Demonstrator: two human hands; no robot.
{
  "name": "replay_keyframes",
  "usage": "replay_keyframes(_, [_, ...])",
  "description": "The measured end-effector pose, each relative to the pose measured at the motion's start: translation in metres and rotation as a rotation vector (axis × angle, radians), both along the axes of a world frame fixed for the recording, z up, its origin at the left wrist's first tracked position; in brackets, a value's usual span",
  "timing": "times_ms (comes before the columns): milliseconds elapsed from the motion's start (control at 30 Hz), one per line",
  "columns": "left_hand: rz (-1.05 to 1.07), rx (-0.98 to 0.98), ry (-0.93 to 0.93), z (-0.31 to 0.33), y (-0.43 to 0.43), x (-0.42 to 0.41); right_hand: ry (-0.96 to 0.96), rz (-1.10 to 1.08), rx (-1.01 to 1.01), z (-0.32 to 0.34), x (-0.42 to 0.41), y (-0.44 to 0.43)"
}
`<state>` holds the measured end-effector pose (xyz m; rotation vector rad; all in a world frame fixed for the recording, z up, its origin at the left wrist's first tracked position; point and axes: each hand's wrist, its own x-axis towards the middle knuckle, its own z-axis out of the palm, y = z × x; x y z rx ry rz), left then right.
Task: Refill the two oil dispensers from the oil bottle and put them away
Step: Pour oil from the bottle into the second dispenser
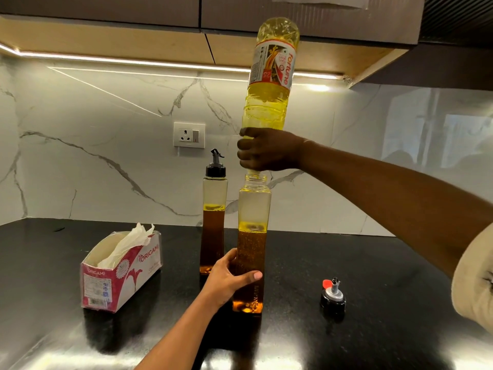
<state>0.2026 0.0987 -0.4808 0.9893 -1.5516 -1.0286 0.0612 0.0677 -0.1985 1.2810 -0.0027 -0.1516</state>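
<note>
Kitchen corner under dark upper cabinets (106,12), lit by a warm light strip (106,60) along their underside. Behind, white marble backsplash (93,116) with grey veins, carrying a wall socket (189,135). Below, glossy black countertop (386,263), flecked and mirroring the light near the front edge.

On the counter at left, a pink-and-white tissue box (125,279), torn open on top, tissue poking out. At right, well apart from the bottles, a loose pourer cap (333,296), black with a red flap, standing on its base.

At centre, oil bottle (272,76) turned upside down: mouth at the bottom, set into the neck of the open dispenser (252,236), base up toward the cabinets, label inverted. Long axis close to vertical, top leaning slightly right. Yellow oil filling most of its length.

Right hand (266,150) with fingers curled round the bottle's lower end, just above the mouth. Left hand (229,279) wrapped round the open dispenser's lower half, thumb across the front. Dispenser upright on the counter, uncapped, bubbly amber oil to about halfway.

Just behind and left, the capped dispenser (214,209), upright, spout on, oil roughly half up.
</note>
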Motion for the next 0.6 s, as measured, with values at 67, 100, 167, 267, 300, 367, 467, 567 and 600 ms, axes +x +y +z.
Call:
replay_keyframes(67, [0.001,-0.002,-0.001,-0.001,0.0,0.0,-0.03,0.005,0.016,0.002,0.0,0.002])
replay_keyframes(100, [0.002,0.001,-0.001,-0.001,0.0,0.001,-0.037,-0.002,0.019,0.004,0.0,0.002])
replay_keyframes(167, [0.002,0.003,-0.001,-0.001,-0.001,0.001,-0.03,-0.015,0.01,0.003,0.0,0.002])
replay_keyframes(267, [-0.011,-0.004,0.0,0.0,-0.001,0.0,-0.08,-0.035,0.064,-0.003,-0.002,0.003])
replay_keyframes(300, [-0.013,-0.004,0.005,0.0,-0.001,-0.001,-0.097,-0.056,0.087,-0.004,-0.001,0.003])
replay_keyframes(367, [-0.015,-0.002,0.008,-0.001,-0.002,0.0,-0.103,-0.118,0.131,-0.006,-0.001,0.005])
replay_keyframes(467, [-0.001,0.002,-0.005,-0.001,-0.002,0.001,-0.13,-0.205,0.243,-0.007,0.0,0.009])
replay_keyframes(567, [0.01,-0.007,-0.018,0.0,0.0,0.001,-0.137,-0.313,0.333,-0.004,0.003,0.014])
replay_keyframes(600, [0.01,-0.004,-0.016,0.0,-0.001,0.001,-0.139,-0.356,0.347,-0.004,0.005,0.016])
